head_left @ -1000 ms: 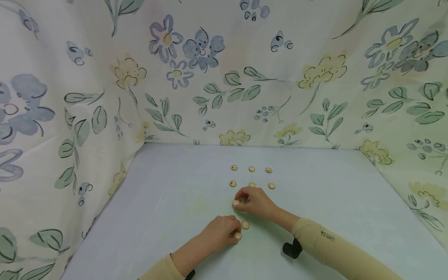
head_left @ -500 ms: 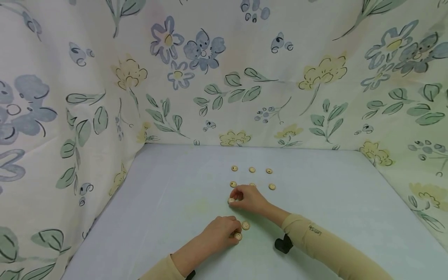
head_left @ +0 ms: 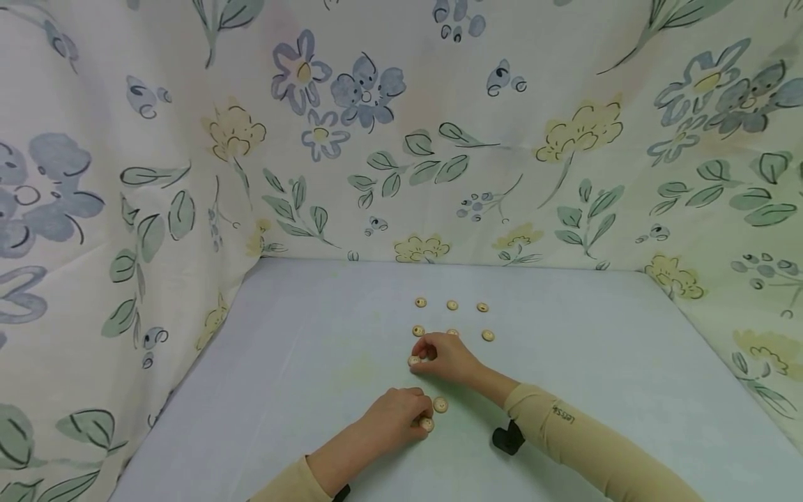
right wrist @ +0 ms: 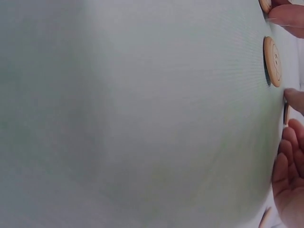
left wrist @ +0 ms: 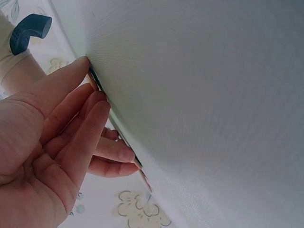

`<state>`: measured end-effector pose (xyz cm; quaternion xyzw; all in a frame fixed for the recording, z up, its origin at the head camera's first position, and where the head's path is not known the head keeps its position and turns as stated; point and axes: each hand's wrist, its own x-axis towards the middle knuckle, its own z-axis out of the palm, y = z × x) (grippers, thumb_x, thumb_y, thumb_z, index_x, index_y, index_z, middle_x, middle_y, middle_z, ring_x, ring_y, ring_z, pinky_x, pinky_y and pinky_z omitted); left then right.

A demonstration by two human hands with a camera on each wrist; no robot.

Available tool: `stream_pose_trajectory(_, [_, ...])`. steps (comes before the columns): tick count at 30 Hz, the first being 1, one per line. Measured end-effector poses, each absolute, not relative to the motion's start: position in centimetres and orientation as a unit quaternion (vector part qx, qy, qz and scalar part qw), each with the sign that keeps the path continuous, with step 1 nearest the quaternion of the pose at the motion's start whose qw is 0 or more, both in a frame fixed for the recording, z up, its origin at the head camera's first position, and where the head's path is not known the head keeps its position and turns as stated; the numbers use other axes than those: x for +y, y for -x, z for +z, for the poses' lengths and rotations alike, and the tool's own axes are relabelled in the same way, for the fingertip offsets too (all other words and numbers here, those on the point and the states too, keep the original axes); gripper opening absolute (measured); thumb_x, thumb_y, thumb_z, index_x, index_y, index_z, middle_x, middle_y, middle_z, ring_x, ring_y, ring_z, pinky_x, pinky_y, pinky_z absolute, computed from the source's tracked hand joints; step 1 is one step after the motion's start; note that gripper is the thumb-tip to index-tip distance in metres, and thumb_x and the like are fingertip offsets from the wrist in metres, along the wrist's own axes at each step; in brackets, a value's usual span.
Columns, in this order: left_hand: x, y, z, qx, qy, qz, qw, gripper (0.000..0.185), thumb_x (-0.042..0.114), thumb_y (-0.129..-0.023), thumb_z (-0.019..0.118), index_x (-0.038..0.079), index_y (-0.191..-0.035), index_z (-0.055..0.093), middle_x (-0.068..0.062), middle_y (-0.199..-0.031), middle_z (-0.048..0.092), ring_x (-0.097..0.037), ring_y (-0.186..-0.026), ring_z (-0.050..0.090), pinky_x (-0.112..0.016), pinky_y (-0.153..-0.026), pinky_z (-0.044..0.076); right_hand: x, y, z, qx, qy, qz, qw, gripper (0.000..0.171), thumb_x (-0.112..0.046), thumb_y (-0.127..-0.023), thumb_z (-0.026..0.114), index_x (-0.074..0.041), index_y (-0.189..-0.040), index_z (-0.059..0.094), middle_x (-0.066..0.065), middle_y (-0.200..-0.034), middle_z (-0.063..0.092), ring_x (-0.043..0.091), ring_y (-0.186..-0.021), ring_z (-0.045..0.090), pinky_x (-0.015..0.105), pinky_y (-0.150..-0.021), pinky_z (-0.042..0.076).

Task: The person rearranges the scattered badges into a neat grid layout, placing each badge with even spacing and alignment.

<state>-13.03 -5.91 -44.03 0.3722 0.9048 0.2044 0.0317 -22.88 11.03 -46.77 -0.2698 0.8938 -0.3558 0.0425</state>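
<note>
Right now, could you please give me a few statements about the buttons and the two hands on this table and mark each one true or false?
1. The right hand pinches a wooden button at the table surface. True.
2. The left hand is raised high above the table. False: it rests on the table, its fingers on a button.
3. Three buttons form the far row. True.
4. The loose button between the two hands is bright blue. False: it is pale wood, like the others.
5. A plain white wall stands behind the table. False: a floral cloth hangs there.
</note>
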Motion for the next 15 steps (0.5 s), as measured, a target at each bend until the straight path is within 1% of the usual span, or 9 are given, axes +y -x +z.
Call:
stream_pose_trajectory(5, [-5.9,12.96,-43.95,0.906,-0.369,0.205,0.035,0.012,0.01,-0.079,0.077,0.014,-0.082,0.065,0.01,-0.073,0.049,0.001,-0.062,0.039,-0.02,-0.061,0.036,11.21,22.54,-46.72,0.89,0.272,-0.364,0.038,0.021,-0.02,-0.08,0.081,-0.011,-0.094,0.068,-0.003,-0.081,0.06,0.011,-0.072,0.05,0.023,-0.063,0.041])
stream_pose_trajectory(10, [-5.88,12.98,-43.97,0.906,-0.37,0.205,0.033,0.013,0.01,-0.078,0.077,0.014,-0.081,0.065,0.01,-0.072,0.049,0.001,-0.062,0.039,-0.019,-0.061,0.036,11.39,22.51,-46.86,0.888,0.269,-0.372,0.036,0.023,-0.02,-0.08,0.081,-0.01,-0.096,0.069,-0.004,-0.084,0.062,0.01,-0.076,0.053,0.023,-0.068,0.045])
stream_pose_trajectory(15, [-5.85,12.87,-43.85,0.907,-0.364,0.206,0.044,0.013,0.011,-0.079,0.078,0.014,-0.082,0.065,0.011,-0.073,0.049,0.001,-0.063,0.04,-0.021,-0.063,0.038,11.73,22.34,-47.09,0.885,0.276,-0.373,0.021,0.025,-0.02,-0.08,0.081,-0.011,-0.1,0.069,-0.004,-0.087,0.063,0.01,-0.079,0.056,0.025,-0.071,0.047])
